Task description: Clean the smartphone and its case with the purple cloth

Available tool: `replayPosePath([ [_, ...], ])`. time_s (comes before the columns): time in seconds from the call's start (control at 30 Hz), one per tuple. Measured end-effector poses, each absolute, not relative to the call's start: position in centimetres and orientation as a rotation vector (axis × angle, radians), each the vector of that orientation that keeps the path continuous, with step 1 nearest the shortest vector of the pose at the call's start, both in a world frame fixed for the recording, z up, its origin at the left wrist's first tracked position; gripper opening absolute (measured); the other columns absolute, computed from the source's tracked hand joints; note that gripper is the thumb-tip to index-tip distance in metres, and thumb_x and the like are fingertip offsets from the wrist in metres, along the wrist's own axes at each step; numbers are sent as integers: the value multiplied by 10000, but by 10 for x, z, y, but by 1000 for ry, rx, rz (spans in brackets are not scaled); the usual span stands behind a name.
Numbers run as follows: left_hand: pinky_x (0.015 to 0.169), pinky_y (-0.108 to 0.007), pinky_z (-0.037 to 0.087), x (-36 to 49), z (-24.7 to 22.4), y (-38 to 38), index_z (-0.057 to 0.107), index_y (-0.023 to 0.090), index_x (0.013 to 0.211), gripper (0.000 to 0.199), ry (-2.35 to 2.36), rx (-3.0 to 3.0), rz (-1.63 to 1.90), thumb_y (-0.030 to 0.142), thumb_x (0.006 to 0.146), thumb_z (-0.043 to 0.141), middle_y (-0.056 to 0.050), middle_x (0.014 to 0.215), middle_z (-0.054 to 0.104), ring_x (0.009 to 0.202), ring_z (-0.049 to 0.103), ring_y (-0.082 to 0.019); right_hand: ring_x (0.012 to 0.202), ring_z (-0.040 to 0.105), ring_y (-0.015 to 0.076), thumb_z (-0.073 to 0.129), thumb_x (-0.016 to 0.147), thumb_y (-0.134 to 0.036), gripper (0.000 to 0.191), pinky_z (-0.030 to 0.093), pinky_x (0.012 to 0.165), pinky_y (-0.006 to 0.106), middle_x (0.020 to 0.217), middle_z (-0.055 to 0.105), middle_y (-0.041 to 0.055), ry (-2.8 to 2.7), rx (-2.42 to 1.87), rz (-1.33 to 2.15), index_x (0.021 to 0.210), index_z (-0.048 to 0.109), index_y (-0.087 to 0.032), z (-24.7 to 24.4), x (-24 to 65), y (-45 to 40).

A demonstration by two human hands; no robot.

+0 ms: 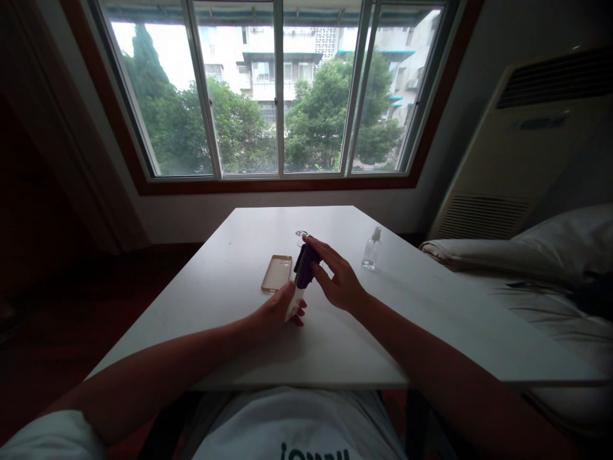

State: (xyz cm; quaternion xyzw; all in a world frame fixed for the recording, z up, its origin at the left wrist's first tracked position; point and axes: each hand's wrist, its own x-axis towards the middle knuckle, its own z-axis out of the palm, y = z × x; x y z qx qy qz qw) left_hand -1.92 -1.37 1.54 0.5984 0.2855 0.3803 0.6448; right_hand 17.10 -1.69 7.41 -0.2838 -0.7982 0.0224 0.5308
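My left hand [278,311] is closed around the lower end of a phone [294,308], a thin pale slab tilted up above the table. Over its upper part lies a dark purple cloth [308,265]. My right hand [339,280] presses that cloth against the phone, fingers stretched along it and thumb on the near side. Most of the phone's upper half is hidden under the cloth. Just left of the hands, a gold-rimmed phone case [276,273] lies flat on the table.
A clear spray bottle [371,249] stands upright on the white table [230,255], right of my hands. Behind the cloth lies a small dark ring-shaped item [301,234], too small to name. Bedding [517,262] is at the right, below an air conditioner [517,140].
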Motion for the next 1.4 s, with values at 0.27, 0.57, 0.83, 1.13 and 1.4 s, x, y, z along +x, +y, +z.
replayPosePath([
  [0.27,649,-350,510,-17,18,-14,518,93,1139,938,672,1345,864,934,724,478,-110,916,576,741,576,-194,1413,465,243,486,1034,-289,459,382,1203,486,1500,520,26,-1873,-661,40,1490,506,-341,77,168,-17],
  [0.57,705,-342,503,-26,18,-16,517,120,1170,735,615,1569,769,717,779,693,-92,948,569,781,580,-182,1294,552,254,488,1033,-334,374,449,1122,480,1372,602,66,-1823,-700,85,1395,580,-314,77,169,-12],
  [0.83,697,-311,464,-31,20,-18,525,133,1151,552,583,1619,706,540,843,734,-67,938,561,777,545,-156,1244,573,261,486,1031,-380,355,468,1086,489,1341,608,69,-1789,-741,158,1367,581,-316,76,171,-9],
  [1.13,713,-267,378,-32,26,-26,441,165,1352,804,604,1446,663,520,746,834,-19,927,469,796,468,-124,1365,505,251,458,1040,-284,439,426,1162,483,1450,550,58,-1901,-675,55,1475,509,-318,78,170,-14],
  [1.4,626,-252,342,-31,30,-26,449,169,1183,722,640,1508,671,610,735,804,18,853,459,685,421,-94,1509,314,264,432,1018,-153,552,348,1225,518,1630,319,33,-2036,-637,-164,1547,423,-311,73,170,-12],
])
